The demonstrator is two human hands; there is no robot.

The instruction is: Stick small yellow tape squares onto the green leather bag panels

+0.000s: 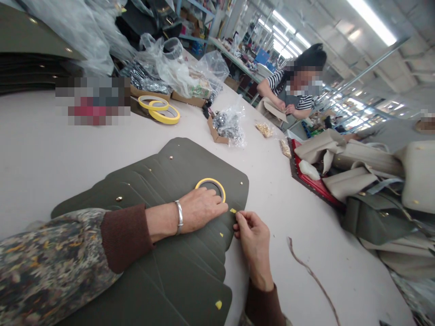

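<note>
A fanned stack of dark green leather panels (176,172) lies on the white table (44,154). My left hand (200,208) rests flat on the top panels, fingers together and pressing down, next to a yellow tape roll (211,182) that sits on the stack. A silver bangle circles that wrist. My right hand (251,235) pinches at the edge of a panel close to a small yellow sticker (233,210). Two more yellow stickers (218,304) show on lower panels.
Two yellow tape rolls (159,110), cardboard boxes and plastic bags of metal fittings (228,124) lie further back. Beige and green bag parts (360,176) pile up at the right on a red tray. Another person (295,90) works across the table. A brown strip (309,271) lies near.
</note>
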